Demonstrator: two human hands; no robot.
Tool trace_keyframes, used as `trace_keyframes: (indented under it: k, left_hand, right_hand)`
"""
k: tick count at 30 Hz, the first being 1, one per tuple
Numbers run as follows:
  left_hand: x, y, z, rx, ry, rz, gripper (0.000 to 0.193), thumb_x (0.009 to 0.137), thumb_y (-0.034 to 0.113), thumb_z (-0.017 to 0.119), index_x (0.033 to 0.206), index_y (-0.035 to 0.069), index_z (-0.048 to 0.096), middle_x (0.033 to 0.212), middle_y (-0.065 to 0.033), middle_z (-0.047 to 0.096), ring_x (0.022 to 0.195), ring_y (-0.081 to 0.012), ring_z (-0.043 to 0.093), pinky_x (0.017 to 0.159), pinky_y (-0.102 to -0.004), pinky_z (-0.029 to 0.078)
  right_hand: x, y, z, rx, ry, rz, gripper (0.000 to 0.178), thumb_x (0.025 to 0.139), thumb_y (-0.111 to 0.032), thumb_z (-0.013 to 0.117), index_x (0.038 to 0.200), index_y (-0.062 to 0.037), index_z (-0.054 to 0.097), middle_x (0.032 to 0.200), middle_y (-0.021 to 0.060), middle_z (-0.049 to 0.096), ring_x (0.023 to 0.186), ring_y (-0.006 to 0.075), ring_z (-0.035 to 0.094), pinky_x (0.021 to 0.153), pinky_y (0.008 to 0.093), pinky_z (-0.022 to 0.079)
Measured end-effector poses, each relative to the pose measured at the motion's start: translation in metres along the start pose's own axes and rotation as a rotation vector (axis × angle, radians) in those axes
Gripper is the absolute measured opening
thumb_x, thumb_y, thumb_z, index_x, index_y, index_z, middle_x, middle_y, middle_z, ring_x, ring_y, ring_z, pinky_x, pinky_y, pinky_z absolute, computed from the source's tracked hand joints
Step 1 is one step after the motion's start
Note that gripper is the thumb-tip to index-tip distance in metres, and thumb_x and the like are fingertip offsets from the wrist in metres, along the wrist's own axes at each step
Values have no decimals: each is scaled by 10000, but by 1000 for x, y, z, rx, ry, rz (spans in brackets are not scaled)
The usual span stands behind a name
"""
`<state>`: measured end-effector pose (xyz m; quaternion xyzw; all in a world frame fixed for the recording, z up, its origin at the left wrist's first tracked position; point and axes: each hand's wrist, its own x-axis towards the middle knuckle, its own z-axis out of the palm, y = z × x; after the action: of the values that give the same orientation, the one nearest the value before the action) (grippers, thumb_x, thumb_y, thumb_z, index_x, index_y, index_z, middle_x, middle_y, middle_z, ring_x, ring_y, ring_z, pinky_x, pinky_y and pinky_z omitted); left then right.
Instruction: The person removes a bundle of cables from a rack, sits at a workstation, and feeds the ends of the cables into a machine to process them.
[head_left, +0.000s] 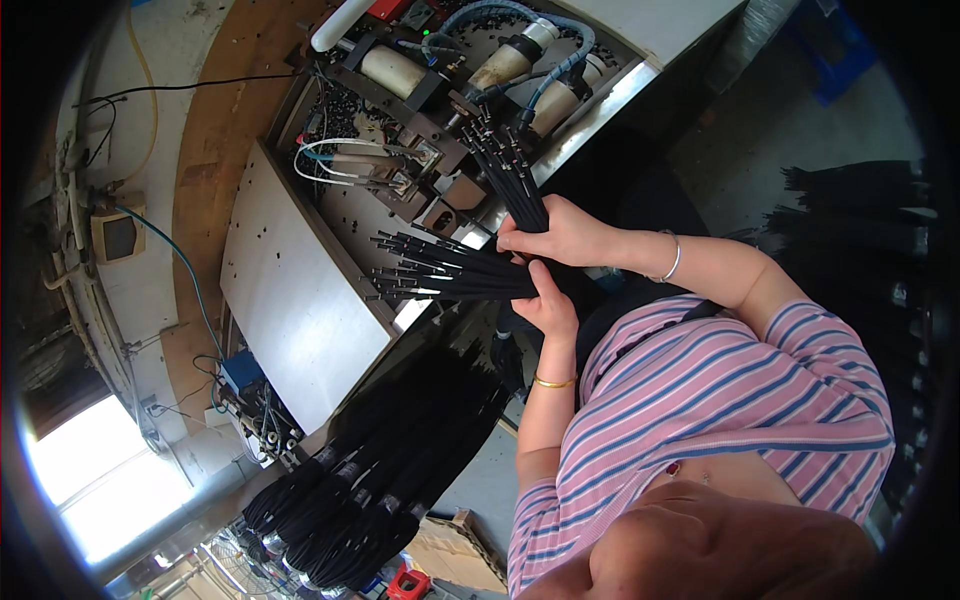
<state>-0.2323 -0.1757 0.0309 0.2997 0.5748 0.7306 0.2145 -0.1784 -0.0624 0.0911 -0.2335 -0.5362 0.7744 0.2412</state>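
My left hand [548, 303], with a gold bangle at the wrist, is closed around a bundle of thin black cords [450, 272] whose tipped ends fan out to the left. Just beside it, my right hand [560, 235], with a silver bangle, grips a second bundle of black cords [510, 178]. That bundle points up toward the machine, its small tips catching the light. Both hands are close together at the machine's front edge, thumbs pressed on the cords. A dark metal machine [430, 165] with jaws and cylinders stands right beyond the cord ends.
Thin hoses [330, 150] and a pale cylinder [392, 72] belong to the machine; small black bits litter its bed. A white tabletop [295, 270] lies left. Large bundles of black cord [390, 470] hang below it. More cords [850, 200] lie at the right, near a blue stool [830, 60].
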Motion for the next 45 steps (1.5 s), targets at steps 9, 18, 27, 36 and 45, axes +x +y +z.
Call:
trace_keyframes:
  k: [9, 18, 27, 36, 45]
  left_hand:
    - [0, 4, 1, -18, -8, -27, 260, 958, 93, 518, 1160, -70, 526, 1147, -89, 582, 1030, -141, 561, 901, -279, 441]
    - [-5, 9, 3, 37, -89, -10, 298, 967, 98, 502, 1208, -79, 510, 1176, -97, 578, 1057, -151, 561, 924, -281, 433]
    - [0, 7, 2, 84, -29, 27, 289, 979, 115, 476, 1186, -81, 522, 1151, -102, 590, 1048, -156, 565, 922, -290, 435]
    - [13, 8, -6, 39, -25, 51, 221, 970, 110, 512, 1107, -61, 547, 1096, -89, 600, 992, -132, 569, 868, -268, 450]
    - [7, 14, 7, 131, -7, 45, 240, 976, 124, 502, 1089, -71, 583, 1043, -73, 629, 926, -119, 584, 828, -268, 460]
  right_hand:
    - [-2, -5, -3, -76, -38, 115, 214, 857, -175, 687, 957, 9, 643, 745, 47, 646, 684, 108, 612, 661, 257, 507]
    - [-12, -14, -15, -115, -102, 153, 237, 843, -241, 685, 938, -25, 659, 734, 36, 642, 673, 109, 603, 660, 247, 496]
    - [-9, 1, 0, -50, 40, -73, 178, 857, -179, 670, 884, -3, 668, 750, 39, 649, 663, 104, 611, 641, 247, 510]
    - [0, -1, 9, 78, 124, -61, 160, 871, -138, 667, 900, 19, 662, 811, 48, 663, 747, 104, 626, 697, 253, 523]
    - [-11, -1, -6, -104, 122, -111, 170, 853, -166, 680, 909, -6, 678, 818, 54, 673, 760, 108, 634, 717, 262, 505]
